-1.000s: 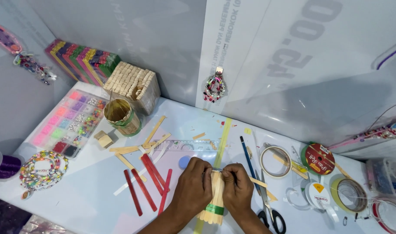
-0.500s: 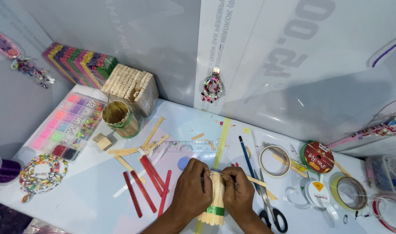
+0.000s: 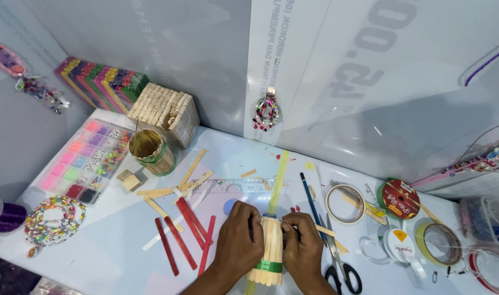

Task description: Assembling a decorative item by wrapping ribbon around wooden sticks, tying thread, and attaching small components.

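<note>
Stick bundle held upright-lying between both hands

Stick bundle of pale wooden craft sticks lies at the near edge of the white counter, its long axis running away from us, almost straight toward the back wall. We see a green band around its near end, where the stick tips fan out slightly toward us, and a thin thread crossing its far end. Our left hand cups the bundle's left side, its grip closed against the sticks. Our right hand presses against the right side, fingers pinched together at the thread near the bundle's far end.

Just left of the left hand lie several red sticks, angled on the counter. Beyond the bundle sit a clear ruler and a long green strip that points the same way as the bundle. Just right of the right hand lie black-handled scissors, and farther off a tape roll. A round stick-built cup stands well apart at the back left
</note>
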